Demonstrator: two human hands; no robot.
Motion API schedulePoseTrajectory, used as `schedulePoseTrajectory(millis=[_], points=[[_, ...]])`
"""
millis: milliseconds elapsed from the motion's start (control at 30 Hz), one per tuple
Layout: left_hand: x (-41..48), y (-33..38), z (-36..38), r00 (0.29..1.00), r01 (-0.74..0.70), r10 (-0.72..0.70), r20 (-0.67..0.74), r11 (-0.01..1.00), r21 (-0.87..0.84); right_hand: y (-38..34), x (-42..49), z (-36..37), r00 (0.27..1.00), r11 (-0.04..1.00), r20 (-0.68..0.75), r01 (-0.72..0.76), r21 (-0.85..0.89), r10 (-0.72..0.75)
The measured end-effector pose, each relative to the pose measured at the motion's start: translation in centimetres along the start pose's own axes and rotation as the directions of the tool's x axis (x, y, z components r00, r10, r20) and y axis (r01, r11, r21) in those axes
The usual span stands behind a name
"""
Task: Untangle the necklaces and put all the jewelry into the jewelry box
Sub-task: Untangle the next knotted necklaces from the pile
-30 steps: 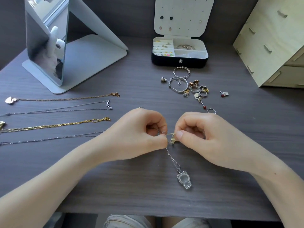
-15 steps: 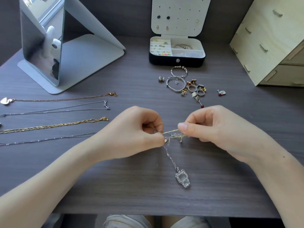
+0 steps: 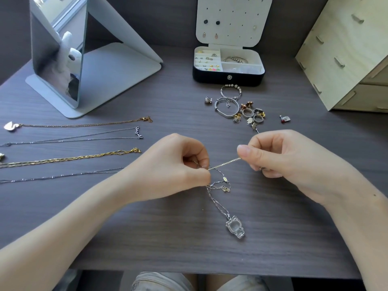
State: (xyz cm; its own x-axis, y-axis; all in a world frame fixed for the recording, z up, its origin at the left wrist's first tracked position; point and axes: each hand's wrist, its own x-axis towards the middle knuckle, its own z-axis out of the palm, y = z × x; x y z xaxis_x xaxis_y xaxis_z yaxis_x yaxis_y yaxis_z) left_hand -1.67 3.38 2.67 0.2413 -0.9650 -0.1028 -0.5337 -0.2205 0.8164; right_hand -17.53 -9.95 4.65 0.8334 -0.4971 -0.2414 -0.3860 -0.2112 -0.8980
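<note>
The jewelry box stands open at the far side of the surface. Its white lid is upright with a few studs pinned in it. Small pieces sit in the box's left compartments and a bracelet in its upper right one.

Well in front of the box, toward the person, both hands work on a tangled necklace. The left hand, slightly left of the box's line, has its fingers curled and pinches the chain between thumb and forefinger. The right hand, slightly right of that line, is curled too. Its thumb and forefinger are clamped on the other end of a pale strand pulled taut between the two hands. Just beneath the left hand's pinch is a small knot of silver chain with a gold clasp. From the knot a length of chain runs toward the person to a clear pendant lying flat on the surface.

Just in front of the box lies a loose pile of bangles, rings and earrings, with a red-beaded earring a little to the pile's right.

Far left of the box and nearer the person, four necklaces lie stretched out side by side:
- a fine gold chain
- a thin silver chain
- a thick gold chain
- a second silver chain

A standing mirror is left of the box, and a wooden drawer unit is to its right.
</note>
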Motion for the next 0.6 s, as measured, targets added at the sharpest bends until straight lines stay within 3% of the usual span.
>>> schedulePoseTrajectory(millis=[267,600], points=[[0.3,-0.6,-0.1,0.996,-0.089,0.089,-0.002,0.995,-0.04,-0.8,0.0,0.6,0.984,0.959,-0.02,0.174,0.225,-0.174],[0.3,-0.8,-0.1,0.986,-0.164,0.164,-0.018,0.986,0.029,-5.1,-1.0,-0.7,0.932,0.9,0.045,0.334,0.28,-0.359]])
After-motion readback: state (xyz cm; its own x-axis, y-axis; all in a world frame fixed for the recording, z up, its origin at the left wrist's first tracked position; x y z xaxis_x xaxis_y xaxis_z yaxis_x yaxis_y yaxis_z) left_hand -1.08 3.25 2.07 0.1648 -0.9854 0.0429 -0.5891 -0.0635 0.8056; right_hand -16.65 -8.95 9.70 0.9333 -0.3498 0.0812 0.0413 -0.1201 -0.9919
